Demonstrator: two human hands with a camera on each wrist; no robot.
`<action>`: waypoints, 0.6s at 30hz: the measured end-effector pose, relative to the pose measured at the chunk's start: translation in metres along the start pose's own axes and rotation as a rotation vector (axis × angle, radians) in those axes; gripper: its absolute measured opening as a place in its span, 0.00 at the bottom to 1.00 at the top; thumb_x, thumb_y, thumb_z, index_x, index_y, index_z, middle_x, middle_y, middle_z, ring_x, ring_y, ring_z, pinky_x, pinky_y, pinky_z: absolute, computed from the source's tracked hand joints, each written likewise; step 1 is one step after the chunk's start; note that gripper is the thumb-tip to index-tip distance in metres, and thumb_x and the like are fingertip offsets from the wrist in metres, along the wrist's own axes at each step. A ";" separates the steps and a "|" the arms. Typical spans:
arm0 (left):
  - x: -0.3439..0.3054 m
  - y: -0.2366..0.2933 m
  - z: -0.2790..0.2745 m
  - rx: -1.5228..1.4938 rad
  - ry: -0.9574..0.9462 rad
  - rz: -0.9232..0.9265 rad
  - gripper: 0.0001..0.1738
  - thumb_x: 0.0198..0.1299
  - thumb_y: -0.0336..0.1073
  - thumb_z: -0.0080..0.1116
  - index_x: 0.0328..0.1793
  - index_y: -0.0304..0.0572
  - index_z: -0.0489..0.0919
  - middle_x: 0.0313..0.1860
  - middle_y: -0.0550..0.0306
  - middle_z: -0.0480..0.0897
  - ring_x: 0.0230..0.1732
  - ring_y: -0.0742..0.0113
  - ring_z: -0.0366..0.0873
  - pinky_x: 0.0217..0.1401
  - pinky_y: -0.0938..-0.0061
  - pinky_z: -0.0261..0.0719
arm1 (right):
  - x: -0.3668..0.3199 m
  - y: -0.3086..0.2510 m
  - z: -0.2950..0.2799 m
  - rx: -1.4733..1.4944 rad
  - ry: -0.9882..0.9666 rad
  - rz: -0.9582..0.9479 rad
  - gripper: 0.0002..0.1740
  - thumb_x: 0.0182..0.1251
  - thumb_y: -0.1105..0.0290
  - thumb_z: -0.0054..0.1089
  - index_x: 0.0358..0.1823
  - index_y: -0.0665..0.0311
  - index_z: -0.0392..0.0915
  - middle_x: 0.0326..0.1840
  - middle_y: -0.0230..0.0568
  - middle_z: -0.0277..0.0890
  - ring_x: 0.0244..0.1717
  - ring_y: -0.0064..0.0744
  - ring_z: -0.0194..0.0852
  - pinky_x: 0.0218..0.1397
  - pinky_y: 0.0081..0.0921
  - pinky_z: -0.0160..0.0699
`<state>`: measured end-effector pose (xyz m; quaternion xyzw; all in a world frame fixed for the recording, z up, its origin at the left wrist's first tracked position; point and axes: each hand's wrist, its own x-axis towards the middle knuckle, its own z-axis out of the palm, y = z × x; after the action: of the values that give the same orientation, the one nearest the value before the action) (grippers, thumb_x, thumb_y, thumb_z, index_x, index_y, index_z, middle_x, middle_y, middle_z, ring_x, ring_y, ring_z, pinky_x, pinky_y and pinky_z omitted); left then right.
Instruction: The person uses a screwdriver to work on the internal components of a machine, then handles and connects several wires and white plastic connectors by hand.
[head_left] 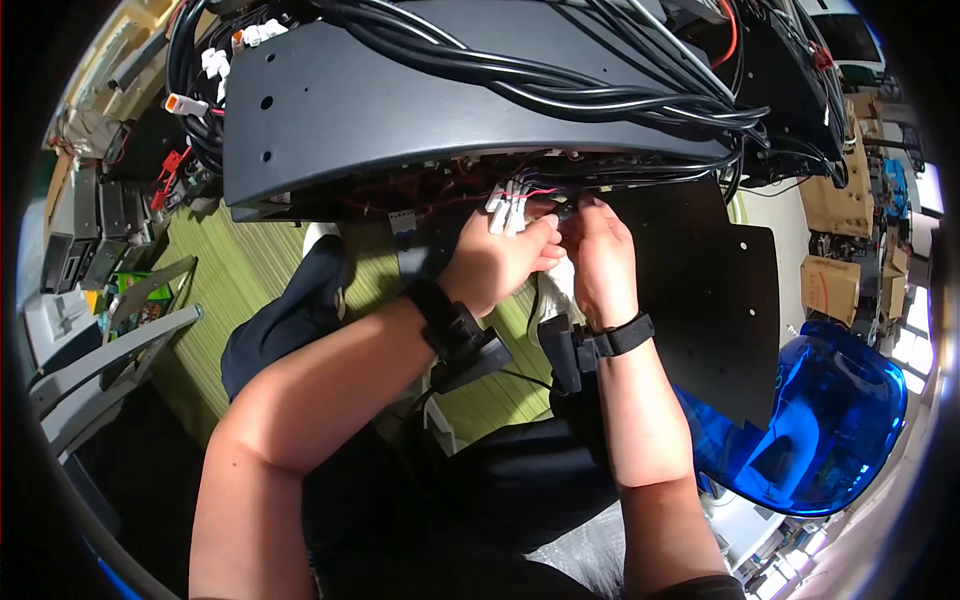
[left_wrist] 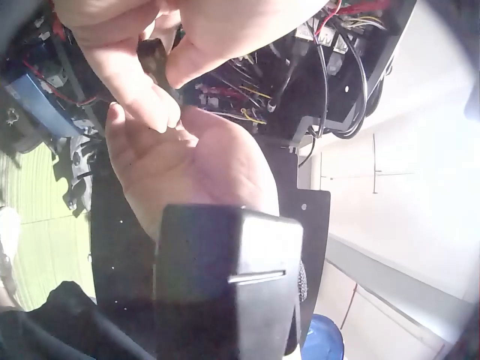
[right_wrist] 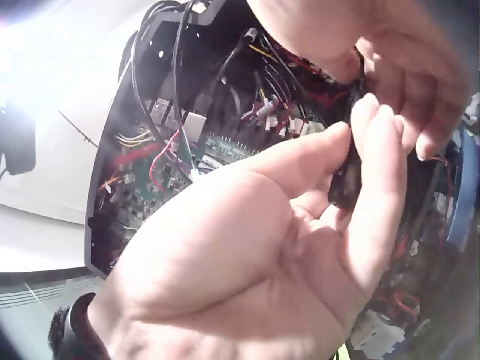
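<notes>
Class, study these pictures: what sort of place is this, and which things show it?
Probably an electronics assembly or repair workshop. Thick cable bundles run over a black panel, a green circuit board lies exposed, and the left hand and right hand pinch a black connector.

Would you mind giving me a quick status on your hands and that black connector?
Left hand and right hand both pinching black connector. Held at the black chassis opening. Behind it, loose wires crowd close.
</notes>
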<state>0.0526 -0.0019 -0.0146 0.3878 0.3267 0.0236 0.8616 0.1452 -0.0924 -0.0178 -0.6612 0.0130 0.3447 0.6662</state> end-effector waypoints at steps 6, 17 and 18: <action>0.006 -0.006 -0.005 0.051 0.038 0.031 0.13 0.64 0.32 0.54 0.48 0.26 0.76 0.38 0.48 0.81 0.38 0.64 0.81 0.44 0.75 0.83 | 0.003 -0.001 0.005 -0.042 0.021 -0.040 0.11 0.72 0.66 0.46 0.35 0.66 0.71 0.25 0.33 0.73 0.23 0.19 0.67 0.30 0.18 0.68; 0.009 0.003 -0.005 0.043 0.128 0.047 0.12 0.59 0.35 0.56 0.35 0.28 0.78 0.30 0.47 0.84 0.31 0.65 0.84 0.34 0.74 0.82 | 0.011 -0.008 0.009 -0.042 0.079 -0.085 0.10 0.73 0.66 0.45 0.40 0.66 0.71 0.31 0.34 0.76 0.27 0.20 0.70 0.34 0.21 0.71; 0.008 0.005 -0.005 0.042 0.125 0.042 0.12 0.59 0.35 0.56 0.35 0.28 0.78 0.30 0.47 0.84 0.31 0.65 0.84 0.34 0.74 0.82 | 0.011 -0.009 0.011 -0.045 0.084 -0.083 0.10 0.73 0.66 0.45 0.40 0.66 0.71 0.31 0.34 0.76 0.27 0.20 0.70 0.34 0.21 0.71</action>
<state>0.0571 0.0072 -0.0187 0.4101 0.3722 0.0590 0.8306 0.1532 -0.0770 -0.0134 -0.6897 0.0054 0.2890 0.6639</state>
